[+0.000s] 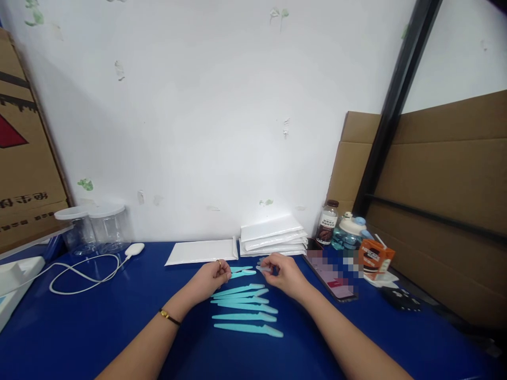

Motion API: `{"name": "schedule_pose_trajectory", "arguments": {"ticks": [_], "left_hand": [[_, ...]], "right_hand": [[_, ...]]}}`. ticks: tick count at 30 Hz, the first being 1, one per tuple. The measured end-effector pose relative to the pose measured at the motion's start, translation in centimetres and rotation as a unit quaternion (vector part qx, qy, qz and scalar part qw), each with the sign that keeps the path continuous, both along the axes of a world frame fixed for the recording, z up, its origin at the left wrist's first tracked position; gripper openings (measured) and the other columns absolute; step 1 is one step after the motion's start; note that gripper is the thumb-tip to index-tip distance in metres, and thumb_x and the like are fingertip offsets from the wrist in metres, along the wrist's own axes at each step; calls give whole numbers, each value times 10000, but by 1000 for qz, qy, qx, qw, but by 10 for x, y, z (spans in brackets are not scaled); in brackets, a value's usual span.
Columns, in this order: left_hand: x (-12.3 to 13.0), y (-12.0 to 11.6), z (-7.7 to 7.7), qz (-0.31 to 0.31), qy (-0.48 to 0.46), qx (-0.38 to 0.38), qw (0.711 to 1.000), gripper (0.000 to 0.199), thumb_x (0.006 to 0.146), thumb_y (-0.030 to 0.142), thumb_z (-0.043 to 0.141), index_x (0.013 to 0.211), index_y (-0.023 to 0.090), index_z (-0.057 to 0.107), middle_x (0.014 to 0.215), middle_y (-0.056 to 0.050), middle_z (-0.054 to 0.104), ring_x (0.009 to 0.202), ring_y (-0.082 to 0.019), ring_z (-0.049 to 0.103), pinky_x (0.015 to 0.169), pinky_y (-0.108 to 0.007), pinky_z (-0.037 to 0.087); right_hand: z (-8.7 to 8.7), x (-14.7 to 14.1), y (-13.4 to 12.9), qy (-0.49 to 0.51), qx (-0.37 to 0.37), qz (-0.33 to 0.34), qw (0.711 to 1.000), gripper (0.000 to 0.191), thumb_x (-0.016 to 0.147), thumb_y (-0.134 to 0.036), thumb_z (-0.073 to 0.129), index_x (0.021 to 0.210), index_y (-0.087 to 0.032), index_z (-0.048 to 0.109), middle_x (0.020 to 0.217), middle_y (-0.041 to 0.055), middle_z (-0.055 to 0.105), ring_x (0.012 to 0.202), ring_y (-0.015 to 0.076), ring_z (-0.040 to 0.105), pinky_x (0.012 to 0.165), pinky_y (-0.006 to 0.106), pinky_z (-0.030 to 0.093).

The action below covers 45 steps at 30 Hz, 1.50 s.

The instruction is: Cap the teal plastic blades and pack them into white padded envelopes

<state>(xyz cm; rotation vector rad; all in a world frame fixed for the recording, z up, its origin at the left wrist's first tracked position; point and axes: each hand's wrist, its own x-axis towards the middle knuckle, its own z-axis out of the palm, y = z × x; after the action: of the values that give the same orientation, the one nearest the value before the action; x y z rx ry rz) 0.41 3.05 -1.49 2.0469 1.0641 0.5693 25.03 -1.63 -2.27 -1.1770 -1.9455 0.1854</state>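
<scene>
My left hand (212, 278) is closed, its fingertips pinching the handle end of a turquoise eyebrow razor (246, 273). Another razor lies right beside that one, partly hidden by the fingers. Across a small gap, my right hand (283, 273) has thumb and fingers pressed together on a small translucent cover (262, 268). More such pale pieces seem to lie behind the right fingertips, too small to make out well. Below both hands, several turquoise eyebrow razors (247, 329) are laid out roughly parallel on the blue table (190, 343), with their blade ends to the right.
A white padded envelope (201, 252) and a stack of them (273, 232) lie by the wall. At right are a phone (336, 282), a brown-capped bottle (327, 221), a water bottle (348, 232) and an orange box (374, 257). Clear jars (109, 229) and a white cable (85, 292) are left.
</scene>
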Motion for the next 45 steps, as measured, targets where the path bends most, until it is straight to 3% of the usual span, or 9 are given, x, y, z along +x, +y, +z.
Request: {"name": "schedule_pose_trajectory", "arguments": {"ticks": [3,6,10,15,24,32,39,42,45], "left_hand": [[0,-1,2,-2,-8,-15,1000,224,732,386,462,771,168,493,660,19,515,545,-96,453,533,-210,365],[1,-2,3,1,-9,-18,1000,239,726,406,473,772,173,495,665,17,525,551,-101,452,535,-211,366],[2,-2,3,8,-5,-8,1000,245,724,419,481,763,177,495,623,28,497,543,-102,428,512,-205,343],[1,-1,2,2,-13,-14,1000,252,732,424,476,765,174,485,638,22,508,543,-96,422,514,-202,342],[1,-2,2,-7,-22,-26,999,292,736,455,488,776,166,488,662,16,515,554,-93,429,523,-204,358],[0,-2,5,-11,-39,-40,998,323,732,481,491,780,162,488,683,5,536,564,-98,461,542,-217,375],[5,-5,0,-27,-43,-53,997,289,741,437,486,797,154,502,687,9,544,547,-87,452,529,-210,358],[7,-7,-3,-40,-13,-28,999,265,734,406,501,781,149,540,660,11,549,577,-100,469,552,-214,370],[6,-6,-5,-33,38,22,998,286,742,422,503,802,155,587,661,4,566,612,-122,493,563,-220,376]], "right_hand": [[0,0,0,12,-12,-17,1000,118,736,-196,540,776,-193,651,683,10,606,601,116,525,558,213,389],[-5,3,3,47,-70,-36,996,178,785,-266,517,840,-202,674,692,16,634,579,124,540,534,222,391],[-11,5,6,100,-153,-9,983,236,803,-340,511,893,-196,675,709,21,655,529,122,544,494,224,404],[-13,5,6,152,-166,22,974,236,770,-364,566,866,-183,682,722,29,659,543,122,554,521,235,434],[-13,-1,6,324,-223,85,916,312,606,-382,731,798,-144,668,685,41,682,659,167,640,666,292,495],[-6,-5,2,342,-197,60,917,365,600,-425,734,817,-138,670,695,57,691,672,177,646,696,316,505],[-14,-13,0,325,-246,94,908,306,601,-367,743,786,-137,666,669,42,688,653,168,649,666,297,499],[-14,-12,-2,278,-275,103,914,319,593,-377,743,779,-129,666,650,37,673,622,161,638,630,283,489],[-11,0,0,180,-259,86,945,301,614,-357,730,809,-135,676,663,32,659,611,149,608,602,266,470]]}}
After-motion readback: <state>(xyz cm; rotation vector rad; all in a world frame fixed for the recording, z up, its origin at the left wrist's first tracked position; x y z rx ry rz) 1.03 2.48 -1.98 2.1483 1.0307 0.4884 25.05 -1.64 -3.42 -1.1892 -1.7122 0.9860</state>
